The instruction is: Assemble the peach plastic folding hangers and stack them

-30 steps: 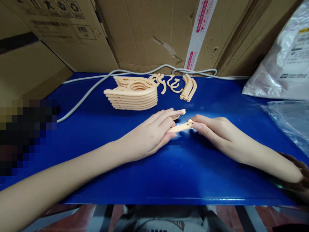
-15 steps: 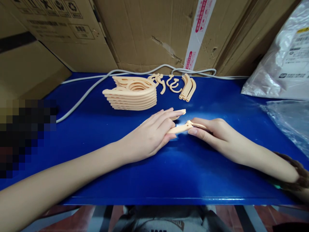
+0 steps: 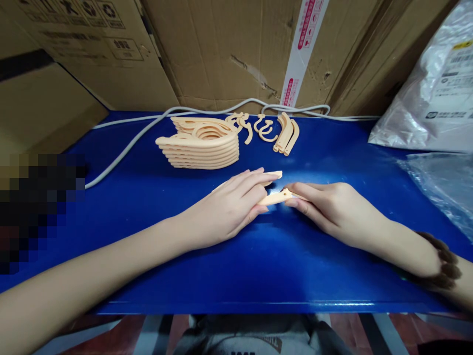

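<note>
My left hand is closed around a cream plastic hanger part, holding it low over the blue table. One end of the part, with a small hole, sticks out past my fingers, and a second prong shows above. At that holed end, my right hand pinches a thin, curved cream hook between thumb and fingers. The hook touches the hanger part, but its far end is hidden by my hand. Beyond my hands lies a stack of folded cream hangers.
Loose hooks and several curved hanger arms lie right of the stack. A grey cable runs behind on the blue table. Cardboard boxes stand along the back; a plastic-wrapped package is at right.
My right hand has shifted slightly left and closed in on the holed end, so less of the hook shows. My left hand has hardly moved.
</note>
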### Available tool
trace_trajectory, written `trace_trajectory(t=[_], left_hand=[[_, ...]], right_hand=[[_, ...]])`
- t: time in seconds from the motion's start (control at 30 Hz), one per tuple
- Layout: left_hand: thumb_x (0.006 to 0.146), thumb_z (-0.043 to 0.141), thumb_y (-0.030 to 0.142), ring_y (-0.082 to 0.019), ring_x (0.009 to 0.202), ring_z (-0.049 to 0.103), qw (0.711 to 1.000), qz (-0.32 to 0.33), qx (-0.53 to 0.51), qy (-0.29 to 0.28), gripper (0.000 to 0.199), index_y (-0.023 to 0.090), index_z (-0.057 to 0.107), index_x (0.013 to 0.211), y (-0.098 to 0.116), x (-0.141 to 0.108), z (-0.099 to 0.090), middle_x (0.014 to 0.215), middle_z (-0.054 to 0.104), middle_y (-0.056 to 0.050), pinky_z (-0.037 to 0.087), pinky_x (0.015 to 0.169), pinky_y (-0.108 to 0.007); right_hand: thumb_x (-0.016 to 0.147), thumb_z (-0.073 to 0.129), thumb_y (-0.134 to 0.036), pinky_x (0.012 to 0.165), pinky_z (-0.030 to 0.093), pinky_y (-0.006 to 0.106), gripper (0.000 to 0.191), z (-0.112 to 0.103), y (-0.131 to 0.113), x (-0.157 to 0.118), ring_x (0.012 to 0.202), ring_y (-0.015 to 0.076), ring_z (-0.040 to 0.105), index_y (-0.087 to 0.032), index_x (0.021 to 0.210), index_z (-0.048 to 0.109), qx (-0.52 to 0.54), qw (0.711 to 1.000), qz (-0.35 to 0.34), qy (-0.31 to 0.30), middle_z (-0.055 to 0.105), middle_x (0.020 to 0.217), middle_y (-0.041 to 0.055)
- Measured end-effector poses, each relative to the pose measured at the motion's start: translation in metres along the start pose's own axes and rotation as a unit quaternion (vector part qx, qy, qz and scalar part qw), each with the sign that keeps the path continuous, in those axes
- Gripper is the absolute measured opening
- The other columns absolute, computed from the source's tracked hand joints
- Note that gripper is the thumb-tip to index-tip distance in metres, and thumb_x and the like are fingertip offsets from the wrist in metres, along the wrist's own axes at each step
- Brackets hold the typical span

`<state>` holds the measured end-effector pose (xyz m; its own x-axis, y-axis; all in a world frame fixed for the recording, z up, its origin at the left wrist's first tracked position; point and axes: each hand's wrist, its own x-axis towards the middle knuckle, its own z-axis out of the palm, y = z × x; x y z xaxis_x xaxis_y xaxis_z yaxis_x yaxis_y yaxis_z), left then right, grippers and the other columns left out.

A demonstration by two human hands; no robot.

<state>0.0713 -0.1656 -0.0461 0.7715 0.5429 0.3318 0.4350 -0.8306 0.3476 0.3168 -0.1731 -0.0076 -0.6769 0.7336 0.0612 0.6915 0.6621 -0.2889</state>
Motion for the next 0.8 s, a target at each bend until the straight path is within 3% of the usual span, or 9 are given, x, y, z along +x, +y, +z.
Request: trace_trajectory(t=[0.17, 0.27, 0.6, 0.8], left_hand=[[0.104, 0.034, 0.026, -0.026, 0.144, 0.034, 1.000, 0.007, 0.000, -0.013, 0.026, 0.014, 0.056, 0.110, -0.0004, 0.0001, -0.0042, 0.152, 0.041, -0.015, 0.033, 0.119, -0.047], [0.105, 0.032, 0.025, -0.025, 0.143, 0.035, 1.000, 0.007, 0.003, -0.020, 0.027, 0.013, 0.056, 0.112, 0.0006, 0.0006, -0.0064, 0.151, 0.042, -0.015, 0.034, 0.118, -0.045], [0.104, 0.037, 0.027, -0.028, 0.145, 0.031, 1.000, -0.009, 0.004, -0.006, 0.021, 0.016, 0.054, 0.106, 0.0007, 0.0011, -0.0020, 0.155, 0.035, -0.013, 0.030, 0.120, -0.050], [0.103, 0.039, 0.027, -0.028, 0.145, 0.032, 1.000, -0.017, -0.009, -0.004, 0.019, 0.017, 0.054, 0.105, -0.0007, 0.0016, -0.0040, 0.155, 0.035, -0.014, 0.031, 0.120, -0.050]], right_hand=[[0.105, 0.021, -0.044, 0.051, 0.030, 0.028, 0.049, 0.0031, 0.0018, -0.0021, 0.063, 0.0160, 0.065, -0.018, 0.105, 0.063, -0.148, 0.988, -0.030, 0.025, 0.072, 0.086, 0.0063], [0.105, 0.020, -0.044, 0.051, 0.030, 0.028, 0.050, 0.0034, 0.0016, -0.0027, 0.065, 0.0159, 0.065, -0.019, 0.105, 0.063, -0.169, 0.985, -0.036, 0.028, 0.072, 0.088, 0.0065], [0.100, 0.035, -0.052, 0.058, 0.036, 0.026, 0.042, -0.0040, 0.0020, 0.0034, 0.064, 0.0170, 0.063, -0.021, 0.107, 0.062, 0.025, 0.998, 0.053, -0.028, 0.071, 0.079, 0.0047], [0.096, 0.043, -0.056, 0.059, 0.038, 0.026, 0.043, -0.0027, 0.0022, 0.0040, 0.066, 0.0189, 0.064, -0.020, 0.115, 0.058, 0.103, 0.990, 0.094, -0.018, 0.072, 0.081, 0.0042]])
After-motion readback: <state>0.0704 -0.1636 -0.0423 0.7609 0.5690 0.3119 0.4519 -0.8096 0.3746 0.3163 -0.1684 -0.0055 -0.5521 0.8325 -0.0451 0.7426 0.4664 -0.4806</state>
